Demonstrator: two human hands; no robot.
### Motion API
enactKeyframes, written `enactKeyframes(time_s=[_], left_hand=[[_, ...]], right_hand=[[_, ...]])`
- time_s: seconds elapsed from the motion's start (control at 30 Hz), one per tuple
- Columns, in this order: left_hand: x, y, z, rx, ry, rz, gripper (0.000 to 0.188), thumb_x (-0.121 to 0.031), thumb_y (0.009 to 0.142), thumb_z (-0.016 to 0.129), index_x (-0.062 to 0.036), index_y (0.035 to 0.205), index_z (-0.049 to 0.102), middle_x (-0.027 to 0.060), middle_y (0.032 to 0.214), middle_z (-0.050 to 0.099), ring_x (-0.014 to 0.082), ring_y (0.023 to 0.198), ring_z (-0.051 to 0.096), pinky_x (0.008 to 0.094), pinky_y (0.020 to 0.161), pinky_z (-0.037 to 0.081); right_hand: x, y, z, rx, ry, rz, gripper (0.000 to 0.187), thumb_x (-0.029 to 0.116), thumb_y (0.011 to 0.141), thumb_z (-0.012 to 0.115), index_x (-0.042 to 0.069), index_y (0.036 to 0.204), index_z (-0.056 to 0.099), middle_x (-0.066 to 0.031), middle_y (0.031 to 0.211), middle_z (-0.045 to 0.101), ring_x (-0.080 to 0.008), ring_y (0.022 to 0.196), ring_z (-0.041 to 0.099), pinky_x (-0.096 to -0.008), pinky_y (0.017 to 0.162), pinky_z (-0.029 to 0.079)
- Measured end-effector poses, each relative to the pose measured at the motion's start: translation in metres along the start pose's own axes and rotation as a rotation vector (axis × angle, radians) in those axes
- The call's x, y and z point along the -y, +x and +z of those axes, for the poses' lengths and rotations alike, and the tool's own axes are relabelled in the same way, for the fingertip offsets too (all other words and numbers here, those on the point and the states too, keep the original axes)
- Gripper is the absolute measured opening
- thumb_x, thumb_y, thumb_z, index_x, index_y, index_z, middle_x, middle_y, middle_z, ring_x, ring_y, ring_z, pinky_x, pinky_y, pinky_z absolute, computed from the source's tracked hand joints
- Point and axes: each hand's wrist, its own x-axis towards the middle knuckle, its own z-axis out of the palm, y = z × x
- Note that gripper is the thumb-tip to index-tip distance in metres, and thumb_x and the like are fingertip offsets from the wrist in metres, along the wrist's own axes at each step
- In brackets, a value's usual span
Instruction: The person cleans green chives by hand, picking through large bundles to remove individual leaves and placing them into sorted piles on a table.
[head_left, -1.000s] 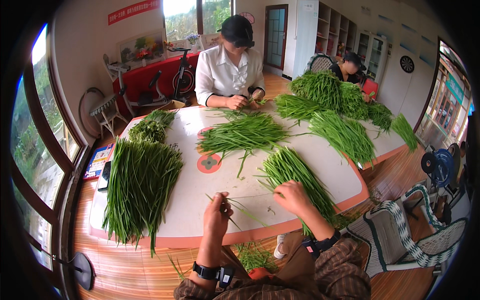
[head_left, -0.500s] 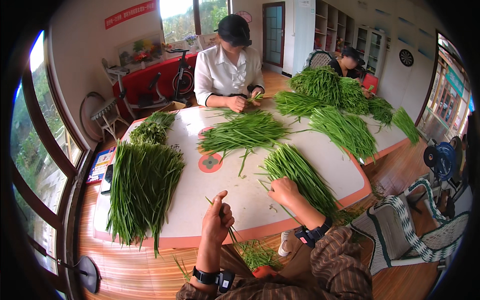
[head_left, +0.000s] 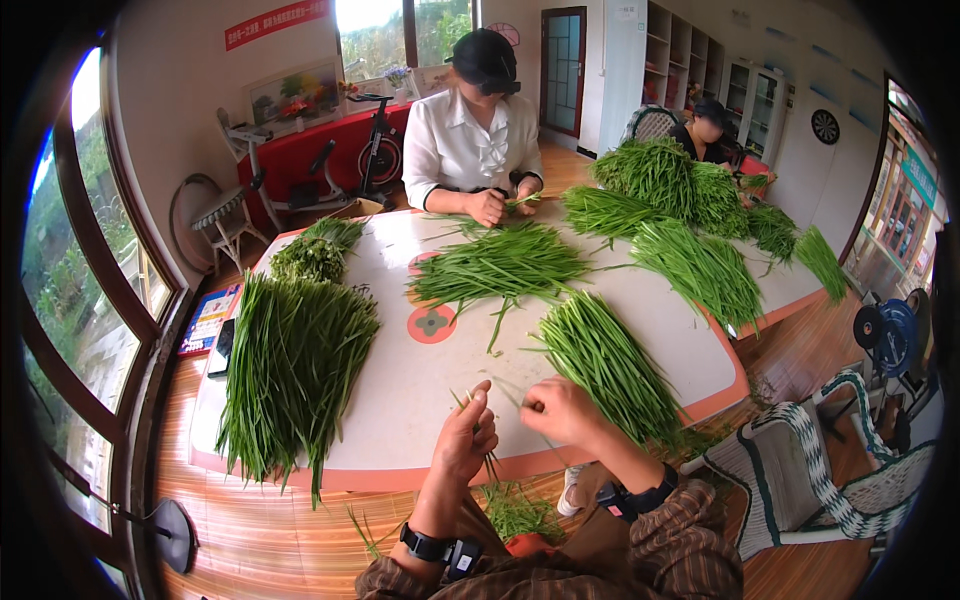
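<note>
My left hand (head_left: pixel 464 440) is closed around a few thin garlic chives, whose ends poke out above the thumb and below the fist. Close by on the right, my right hand (head_left: pixel 562 412) is pinched, with a thin blurred chive at its fingertips. Just beyond my right hand lies a neat bundle of garlic chives (head_left: pixel 607 365), pale ends pointing away from me. A looser heap of chives (head_left: pixel 505 262) occupies the middle of the white table (head_left: pixel 400 420). Along the table's left side spreads a large dark green pile of chives (head_left: pixel 292 370).
Across the table a person in white (head_left: pixel 470 145) handles green stalks. Tall chive heaps (head_left: pixel 650 180) stand at the far right, where another person (head_left: pixel 702 132) sits. A phone (head_left: pixel 222 348) lies at the left edge. A woven chair (head_left: pixel 770 480) stands right; chive scraps (head_left: pixel 520 512) lie below the table edge.
My right hand has come away from the near bundle, moving left toward my left hand with a thin chive. My left hand has shifted slightly right. The view has turned a little.
</note>
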Motion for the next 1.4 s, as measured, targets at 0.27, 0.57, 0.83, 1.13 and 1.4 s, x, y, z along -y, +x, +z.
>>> enactKeyframes(time_s=[0.27,0.57,0.83,1.13,1.4], left_hand=[[0.002,0.003,-0.013,-0.134,0.047,0.003,0.025,-0.027,0.091,0.046,-0.0036,0.093,0.057,-0.0046,0.062,0.036,0.0069,0.052,0.032,0.0225,0.048,0.029],[0.004,0.001,-0.018,0.102,-0.102,0.005,0.021,-0.022,0.09,0.045,-0.0063,0.103,0.051,0.0051,0.08,0.055,0.0214,0.077,0.054,0.0342,0.072,0.044],[-0.002,-0.008,-0.021,0.031,-0.06,-0.062,0.026,-0.022,0.09,0.046,-0.0062,0.11,0.047,-0.0037,0.063,0.035,0.0061,0.048,0.026,0.0188,0.042,0.023],[0.003,0.001,-0.002,0.011,0.041,0.038,0.031,-0.021,0.09,0.049,-0.0022,0.114,0.048,-0.0054,0.058,0.033,0.0043,0.042,0.023,0.0197,0.039,0.02],[0.002,-0.008,0.01,-0.029,0.245,0.112,0.019,-0.019,0.09,0.048,-0.002,0.092,0.055,-0.0064,0.056,0.034,0.0043,0.042,0.025,0.0203,0.04,0.02]], right_hand=[[0.0,-0.003,-0.002,0.037,0.105,0.04,0.015,0.019,0.073,0.061,0.004,0.072,0.058,-0.0124,0.074,0.06,-0.0296,0.076,0.056,-0.0388,0.068,0.045],[-0.078,0.042,0.003,-0.124,-0.607,0.175,0.016,0.02,0.073,0.061,0.004,0.072,0.062,-0.0144,0.081,0.06,-0.0307,0.087,0.053,-0.0387,0.076,0.046],[-0.066,0.035,0.003,-0.314,-0.35,0.098,0.012,0.017,0.073,0.06,0.006,0.071,0.062,-0.0115,0.073,0.059,-0.0301,0.073,0.053,-0.0376,0.069,0.044],[0.003,-0.015,0.009,-0.033,0.178,0.008,0.015,0.018,0.075,0.062,0.003,0.075,0.06,-0.0113,0.068,0.058,-0.0291,0.07,0.054,-0.0372,0.065,0.043],[0.019,0.004,-0.017,-0.212,0.202,-0.062,0.018,0.019,0.075,0.063,0.002,0.08,0.06,-0.0106,0.075,0.062,-0.028,0.073,0.056,-0.0353,0.068,0.044]])
